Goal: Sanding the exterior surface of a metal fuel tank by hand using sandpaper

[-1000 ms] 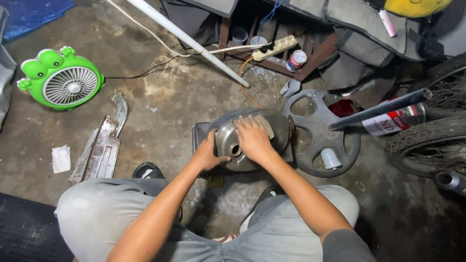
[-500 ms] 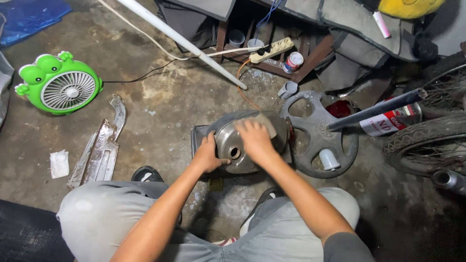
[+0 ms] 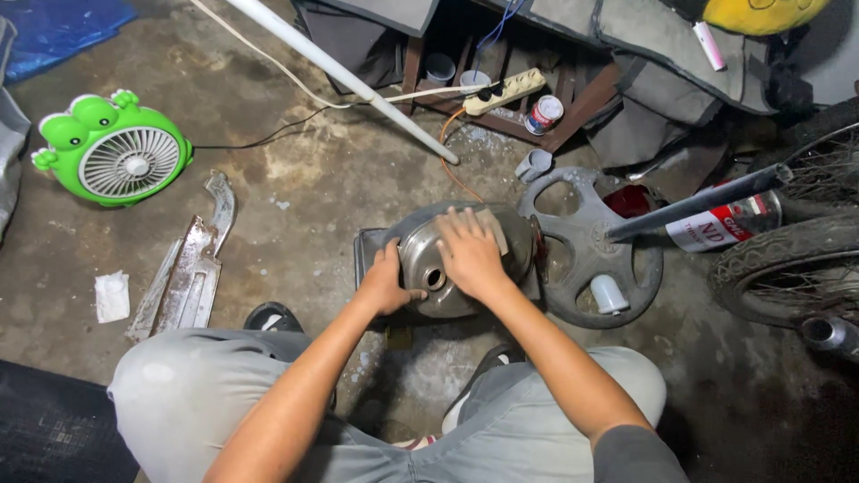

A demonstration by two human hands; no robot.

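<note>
A rounded bare-metal tank with a round filler hole lies on a dark flat tray on the concrete floor in front of my knees. My left hand grips the tank's near left side. My right hand presses flat on its top, with a tan sheet like sandpaper under the fingers. Both forearms reach down from my grey-trousered legs.
A grey spoked wheel with a small white cup lies right of the tank. A green frog-shaped fan, metal scraps, a white pipe, a power strip, a can, a spray can and tyres surround the spot.
My right hand has shifted slightly across the tank's top with the sheet beneath it. The left hand keeps its hold.
</note>
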